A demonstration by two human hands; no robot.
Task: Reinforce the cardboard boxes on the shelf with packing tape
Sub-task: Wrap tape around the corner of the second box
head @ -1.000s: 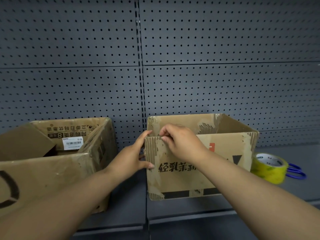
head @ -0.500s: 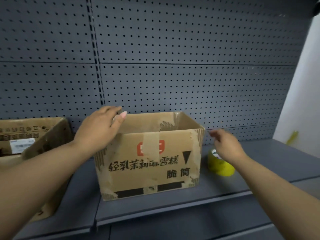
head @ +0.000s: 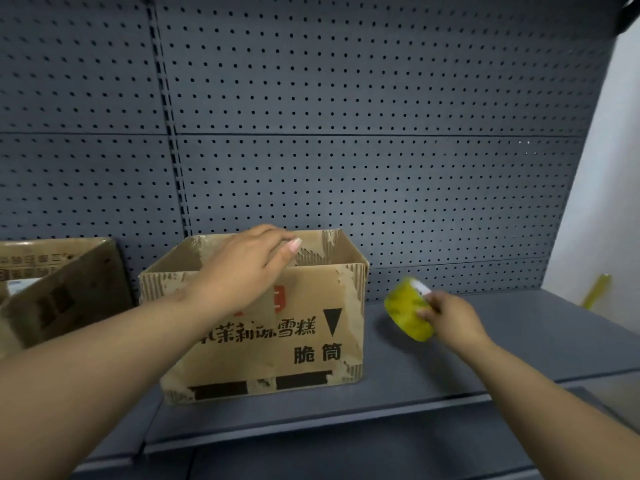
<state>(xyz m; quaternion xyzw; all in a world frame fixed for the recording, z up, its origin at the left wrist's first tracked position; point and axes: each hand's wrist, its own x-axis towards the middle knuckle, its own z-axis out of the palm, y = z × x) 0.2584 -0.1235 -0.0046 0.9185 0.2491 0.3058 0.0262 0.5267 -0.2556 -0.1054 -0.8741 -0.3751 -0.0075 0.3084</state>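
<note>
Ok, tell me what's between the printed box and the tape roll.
Nothing: the head view shows only bare grey shelf between the printed box and the tape roll, which the right hand grips.

Grey shelf [head: 519,348] bears a printed box [head: 304,341] and a left box [head: 69,299].

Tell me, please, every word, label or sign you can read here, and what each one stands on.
"茉莉冰雪糕": front of the middle box, start hidden by the left forearm.
"脆筒": same front, lower right.
Black downward triangle: same front.
Red logo: mostly covered by the left hand, unreadable.
Print and label on the left box: too blurred.
On the tape roll: blurred, nothing readable.
</note>
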